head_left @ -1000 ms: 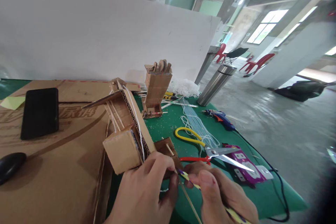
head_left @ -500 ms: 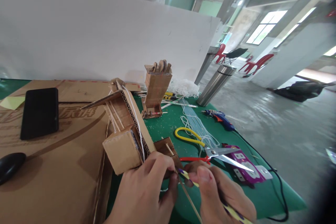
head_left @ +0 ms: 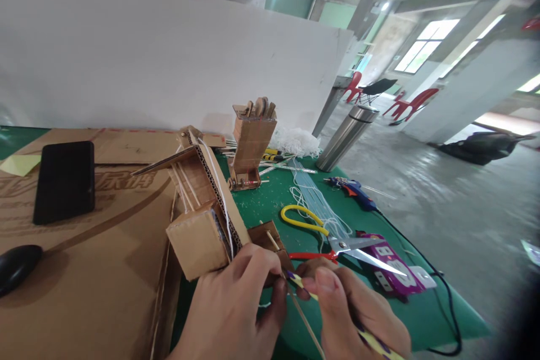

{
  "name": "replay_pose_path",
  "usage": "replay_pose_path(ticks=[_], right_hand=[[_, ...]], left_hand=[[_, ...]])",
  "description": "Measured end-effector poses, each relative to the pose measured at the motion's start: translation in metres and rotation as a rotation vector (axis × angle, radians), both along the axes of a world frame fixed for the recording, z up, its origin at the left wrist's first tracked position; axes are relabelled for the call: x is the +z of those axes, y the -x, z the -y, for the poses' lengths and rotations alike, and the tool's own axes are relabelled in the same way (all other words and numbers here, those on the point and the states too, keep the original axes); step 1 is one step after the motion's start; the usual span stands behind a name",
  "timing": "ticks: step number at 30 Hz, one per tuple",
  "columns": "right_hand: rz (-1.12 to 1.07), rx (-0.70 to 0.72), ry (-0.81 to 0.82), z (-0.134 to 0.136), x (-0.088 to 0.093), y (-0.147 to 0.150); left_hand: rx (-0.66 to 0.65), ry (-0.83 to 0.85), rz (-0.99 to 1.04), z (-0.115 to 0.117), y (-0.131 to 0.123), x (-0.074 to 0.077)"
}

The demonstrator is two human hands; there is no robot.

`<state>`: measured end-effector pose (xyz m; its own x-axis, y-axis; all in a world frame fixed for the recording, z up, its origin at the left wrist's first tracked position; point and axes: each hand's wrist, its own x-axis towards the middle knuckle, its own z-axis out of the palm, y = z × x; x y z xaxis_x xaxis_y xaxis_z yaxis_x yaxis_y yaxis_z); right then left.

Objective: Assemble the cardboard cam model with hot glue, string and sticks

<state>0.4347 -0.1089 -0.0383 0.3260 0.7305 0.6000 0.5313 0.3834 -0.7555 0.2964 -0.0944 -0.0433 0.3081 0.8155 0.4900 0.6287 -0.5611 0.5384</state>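
A cardboard model (head_left: 198, 239) with a box, thin sticks and white string along its side leans on the table's left part. My left hand (head_left: 242, 298) is closed at its lower end, thumb and finger pinched where a thin wooden stick (head_left: 307, 320) passes; the exact grip point is hidden. My right hand (head_left: 354, 304) grips a yellow pencil with purple marks (head_left: 375, 344), its tip close to my left fingertips. Between the hands and the scissors (head_left: 337, 244), a small cardboard piece with a stick through it (head_left: 270, 236) shows.
Beyond stands another cardboard model (head_left: 253, 146). On the right lie clear glue sticks (head_left: 316, 194), a glue gun (head_left: 354, 191) with its cord, and a purple package (head_left: 394, 264). A steel flask (head_left: 348, 138) stands behind. Left, a black tablet (head_left: 64, 183) and mouse (head_left: 19, 270) rest on cardboard.
My hands, the pencil and the model hold almost the same position. The top of a person's head has appeared above the white partition at the back.
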Motion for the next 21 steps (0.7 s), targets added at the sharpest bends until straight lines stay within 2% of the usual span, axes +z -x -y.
replay_pose_path(ticks=[9, 21], right_hand=[[0.011, -0.016, 0.025, 0.0015, -0.0012, 0.0009], [0.076, 0.049, -0.011, -0.001, 0.002, -0.0021]], left_hand=[[0.014, 0.019, 0.016, 0.0003, -0.0005, 0.0001], [0.026, -0.007, 0.018, -0.0005, -0.0003, 0.0045]])
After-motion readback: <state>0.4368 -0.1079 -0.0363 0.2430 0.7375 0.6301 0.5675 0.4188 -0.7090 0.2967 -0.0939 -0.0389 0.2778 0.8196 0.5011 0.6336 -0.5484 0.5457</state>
